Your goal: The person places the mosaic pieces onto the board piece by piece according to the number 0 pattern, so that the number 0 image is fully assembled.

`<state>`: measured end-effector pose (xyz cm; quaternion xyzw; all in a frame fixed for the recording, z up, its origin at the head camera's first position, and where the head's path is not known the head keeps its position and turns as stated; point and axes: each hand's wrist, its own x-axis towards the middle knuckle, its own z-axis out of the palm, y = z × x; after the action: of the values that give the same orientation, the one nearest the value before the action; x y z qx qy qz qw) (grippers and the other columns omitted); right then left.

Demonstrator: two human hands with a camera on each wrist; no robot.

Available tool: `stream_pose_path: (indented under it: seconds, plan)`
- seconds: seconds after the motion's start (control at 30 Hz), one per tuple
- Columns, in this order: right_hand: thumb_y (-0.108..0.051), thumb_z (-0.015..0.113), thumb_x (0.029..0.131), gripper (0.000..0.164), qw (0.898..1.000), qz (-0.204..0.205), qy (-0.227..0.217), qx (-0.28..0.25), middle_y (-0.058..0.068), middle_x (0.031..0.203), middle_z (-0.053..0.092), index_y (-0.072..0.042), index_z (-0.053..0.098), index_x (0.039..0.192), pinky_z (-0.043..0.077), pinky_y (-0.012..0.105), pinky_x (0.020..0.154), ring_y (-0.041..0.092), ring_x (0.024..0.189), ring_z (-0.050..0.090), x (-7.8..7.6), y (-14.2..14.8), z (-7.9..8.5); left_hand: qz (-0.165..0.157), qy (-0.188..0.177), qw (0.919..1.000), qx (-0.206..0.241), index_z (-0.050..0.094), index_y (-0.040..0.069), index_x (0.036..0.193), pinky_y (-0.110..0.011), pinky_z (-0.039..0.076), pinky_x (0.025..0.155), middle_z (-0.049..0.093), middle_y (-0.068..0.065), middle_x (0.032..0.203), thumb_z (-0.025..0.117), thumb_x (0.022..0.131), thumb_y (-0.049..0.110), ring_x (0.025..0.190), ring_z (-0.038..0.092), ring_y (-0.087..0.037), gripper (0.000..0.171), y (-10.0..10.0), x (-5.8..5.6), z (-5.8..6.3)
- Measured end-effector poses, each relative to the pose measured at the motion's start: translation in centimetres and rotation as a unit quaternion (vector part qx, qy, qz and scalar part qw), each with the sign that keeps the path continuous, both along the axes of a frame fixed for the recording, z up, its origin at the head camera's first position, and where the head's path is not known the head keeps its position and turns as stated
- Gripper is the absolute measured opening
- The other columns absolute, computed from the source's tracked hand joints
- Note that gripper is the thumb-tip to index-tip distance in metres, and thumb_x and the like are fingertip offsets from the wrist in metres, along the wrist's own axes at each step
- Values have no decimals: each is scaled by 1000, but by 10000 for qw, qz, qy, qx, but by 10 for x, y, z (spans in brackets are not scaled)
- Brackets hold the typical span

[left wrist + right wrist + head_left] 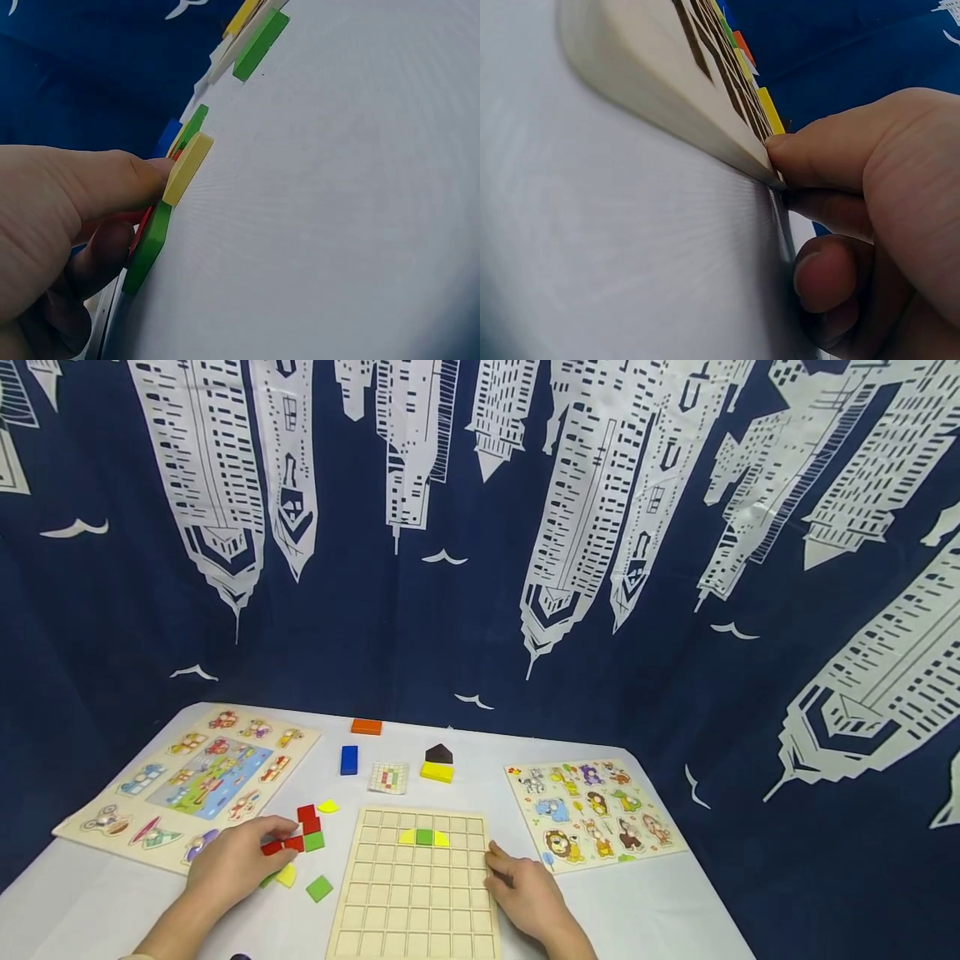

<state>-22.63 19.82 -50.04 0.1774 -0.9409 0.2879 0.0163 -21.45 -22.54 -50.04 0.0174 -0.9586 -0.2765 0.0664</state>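
On the left of the table, my left hand (236, 860) has its thumb and curled fingers about a red square tile (273, 847); the exact contact is partly hidden. Beside it lie more red tiles (308, 819), a green tile (313, 841) and a yellow quarter-round piece (286, 876). In the left wrist view a yellow piece (188, 169) and a green tile (148, 247) show by the thumb. My right hand (528, 892) grips the right edge of a wooden grid board (420, 893), thumb on top. A green tile (424, 837) between two yellow pieces sits in the board's upper part.
Behind the board lie a small pattern card (388, 778), a blue block (348, 760), an orange block (366, 727), a yellow block (437, 772) and a dark block (438, 753). A vehicle puzzle (168, 752) lies left, an animal puzzle (525, 802) right. A loose green tile (319, 888) lies left of the board.
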Motion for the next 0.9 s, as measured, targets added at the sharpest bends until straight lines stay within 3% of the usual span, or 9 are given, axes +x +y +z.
stream_pose_path:
  seconds: [0.2, 0.4, 0.57, 0.77, 0.9]
  plan:
    - [-20, 73, 93, 38, 9999, -27, 135, -2, 8, 142, 63, -5, 71, 128, 49, 54, 104, 32, 128, 62, -1, 1, -1, 5, -24, 10000, -95, 77, 17, 117, -53, 54, 83, 76, -8, 113, 92, 75, 29, 99, 68, -25, 47, 1, 1, 3]
    - [-20, 72, 94, 38, 10000, 11, 97, -19, 8, 142, 63, -6, 71, 129, 49, 55, 104, 33, 128, 62, 0, 0, 0, 36, -34, 9999, -125, 78, 21, 112, -51, 54, 80, 76, -6, 110, 91, 77, 27, 96, 67, -23, 39, 1, 3, 3]
    - [-21, 71, 94, 38, 10000, -30, 8, -8, 7, 143, 62, -6, 71, 129, 48, 54, 105, 32, 129, 61, 1, -1, 0, 23, 182, 9998, -118, 78, 23, 108, -39, 51, 68, 76, -1, 101, 89, 78, 27, 83, 65, -18, 32, 6, 5, 7]
    - [-22, 71, 94, 39, 10000, -42, -5, 75, 5, 143, 62, -7, 71, 130, 48, 53, 106, 31, 130, 61, 3, -3, 1, -9, 409, 9966, 718, 77, 32, 99, -25, 33, 48, 66, 8, 77, 88, 80, 30, 57, 49, -11, 22, 35, 12, 8]
    - [-22, 71, 94, 39, 9999, -46, 20, 119, 5, 143, 62, -7, 71, 130, 48, 53, 105, 31, 129, 62, 4, -4, 1, -89, 351, 9901, 1357, 76, 35, 95, -22, 30, 46, 53, 7, 59, 89, 80, 30, 49, 47, -11, 20, 61, 13, 4]
